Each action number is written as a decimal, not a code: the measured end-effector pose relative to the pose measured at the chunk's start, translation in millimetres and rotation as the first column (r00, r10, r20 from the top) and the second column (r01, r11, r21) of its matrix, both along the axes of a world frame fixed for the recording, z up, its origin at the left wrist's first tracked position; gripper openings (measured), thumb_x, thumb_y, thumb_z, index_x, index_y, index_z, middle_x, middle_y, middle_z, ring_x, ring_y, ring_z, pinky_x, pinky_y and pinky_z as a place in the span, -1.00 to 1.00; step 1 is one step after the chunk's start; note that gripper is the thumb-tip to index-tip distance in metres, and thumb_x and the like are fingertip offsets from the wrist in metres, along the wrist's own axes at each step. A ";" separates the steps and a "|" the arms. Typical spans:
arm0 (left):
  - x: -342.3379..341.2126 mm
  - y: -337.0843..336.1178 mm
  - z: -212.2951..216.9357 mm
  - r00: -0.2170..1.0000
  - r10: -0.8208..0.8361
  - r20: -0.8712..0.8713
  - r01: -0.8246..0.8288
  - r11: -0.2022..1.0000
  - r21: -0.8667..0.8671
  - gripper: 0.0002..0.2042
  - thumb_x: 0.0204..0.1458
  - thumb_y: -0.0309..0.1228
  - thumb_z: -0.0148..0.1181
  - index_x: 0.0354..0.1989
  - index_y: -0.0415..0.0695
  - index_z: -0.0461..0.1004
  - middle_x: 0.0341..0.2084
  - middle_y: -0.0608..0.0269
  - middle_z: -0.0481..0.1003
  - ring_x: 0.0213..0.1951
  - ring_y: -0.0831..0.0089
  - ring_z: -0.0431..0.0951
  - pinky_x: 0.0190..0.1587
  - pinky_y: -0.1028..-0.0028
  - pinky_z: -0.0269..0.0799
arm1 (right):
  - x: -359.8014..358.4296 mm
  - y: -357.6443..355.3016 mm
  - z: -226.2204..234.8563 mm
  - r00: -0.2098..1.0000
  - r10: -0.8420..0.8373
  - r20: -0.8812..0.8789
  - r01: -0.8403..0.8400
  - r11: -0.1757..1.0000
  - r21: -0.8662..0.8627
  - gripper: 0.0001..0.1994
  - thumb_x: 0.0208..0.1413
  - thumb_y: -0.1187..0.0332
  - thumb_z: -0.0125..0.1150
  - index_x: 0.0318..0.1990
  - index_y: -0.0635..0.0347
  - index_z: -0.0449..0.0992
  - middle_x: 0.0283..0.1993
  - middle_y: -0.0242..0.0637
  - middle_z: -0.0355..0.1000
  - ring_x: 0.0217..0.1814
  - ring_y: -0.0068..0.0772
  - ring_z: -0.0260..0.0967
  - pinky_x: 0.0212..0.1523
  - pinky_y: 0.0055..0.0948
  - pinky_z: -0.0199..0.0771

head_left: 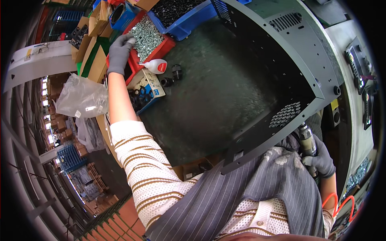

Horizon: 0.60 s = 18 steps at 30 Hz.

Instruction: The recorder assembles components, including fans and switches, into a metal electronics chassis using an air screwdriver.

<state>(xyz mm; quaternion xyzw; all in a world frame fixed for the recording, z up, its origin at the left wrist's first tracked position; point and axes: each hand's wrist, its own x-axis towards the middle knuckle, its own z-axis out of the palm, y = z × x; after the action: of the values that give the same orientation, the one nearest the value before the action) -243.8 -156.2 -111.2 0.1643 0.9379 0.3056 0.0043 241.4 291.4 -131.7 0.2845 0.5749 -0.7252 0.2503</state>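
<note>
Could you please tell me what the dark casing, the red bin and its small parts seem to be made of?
Dark casing: probably sheet metal, matte-coated; thin edges, punched holes. Red bin: likely smooth plastic, evenly coloured. Small parts: apparently bare or plated metal; silvery glints.

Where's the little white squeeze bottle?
In the head view, the white bottle is left of centre, beside the red bin and right of the gloved left hand.

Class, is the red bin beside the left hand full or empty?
Filled, not empty: small silvery metal pieces spread across the red bin, hiding its floor; their depth cannot be told.
</note>
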 end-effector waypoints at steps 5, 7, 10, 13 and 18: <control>8.4 10.1 10.1 0.980 -0.115 0.163 0.110 0.993 0.041 -0.74 0.00 -0.41 0.21 -0.11 -0.17 0.52 -0.26 0.30 0.52 -0.21 0.53 0.48 -0.09 0.55 0.36 | -2.9 -2.4 5.6 0.998 -0.005 0.067 0.006 1.000 -0.013 -0.15 -0.53 0.34 0.46 0.13 0.29 0.29 -0.09 -0.38 0.37 -0.09 -0.52 0.29 0.01 -0.51 0.27; 5.0 11.9 14.6 0.995 -0.099 -0.033 0.083 0.943 -0.324 -0.77 -0.01 -0.37 0.21 -0.15 -0.08 0.55 -0.24 0.23 0.53 -0.16 0.42 0.51 -0.06 0.51 0.36 | -1.7 -3.1 5.1 0.998 -0.014 0.065 0.015 1.000 -0.016 -0.15 -0.53 0.34 0.45 0.13 0.29 0.29 -0.09 -0.39 0.37 -0.09 -0.52 0.30 0.01 -0.51 0.27; 0.4 20.9 15.5 0.981 -0.119 -0.152 -0.001 0.784 -0.620 -0.79 -0.01 -0.26 0.16 -0.19 0.08 0.58 -0.20 0.20 0.50 -0.14 0.23 0.50 -0.07 0.36 0.38 | -0.6 -3.0 4.3 0.998 -0.021 0.061 0.022 1.000 -0.020 -0.15 -0.53 0.35 0.44 0.13 0.29 0.29 -0.08 -0.39 0.37 -0.08 -0.52 0.30 0.02 -0.51 0.27; -1.4 36.4 15.5 0.976 -0.103 -0.192 -0.085 0.633 -0.770 -0.80 0.01 -0.21 0.12 -0.20 0.17 0.57 -0.16 0.23 0.49 -0.12 0.18 0.49 -0.07 0.29 0.39 | 0.2 -4.5 3.9 0.998 -0.029 0.062 0.029 0.999 -0.012 -0.15 -0.53 0.36 0.44 0.13 0.29 0.29 -0.07 -0.38 0.37 -0.07 -0.51 0.30 0.03 -0.50 0.26; -4.7 43.3 16.3 0.980 -0.112 -0.167 -0.088 0.505 -0.859 -0.78 0.03 -0.19 0.10 -0.15 0.23 0.54 -0.13 0.25 0.48 -0.09 0.17 0.49 -0.07 0.25 0.41 | 0.7 -5.8 4.3 0.997 -0.035 0.065 0.037 0.999 -0.016 -0.15 -0.52 0.37 0.43 0.14 0.29 0.28 -0.06 -0.37 0.37 -0.06 -0.50 0.30 0.05 -0.49 0.26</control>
<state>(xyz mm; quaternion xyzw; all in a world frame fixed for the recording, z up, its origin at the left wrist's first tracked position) -248.5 -112.9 -94.8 0.1767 0.9594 -0.2199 -0.0071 242.1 285.6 -127.4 0.3162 0.5551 -0.7248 0.2581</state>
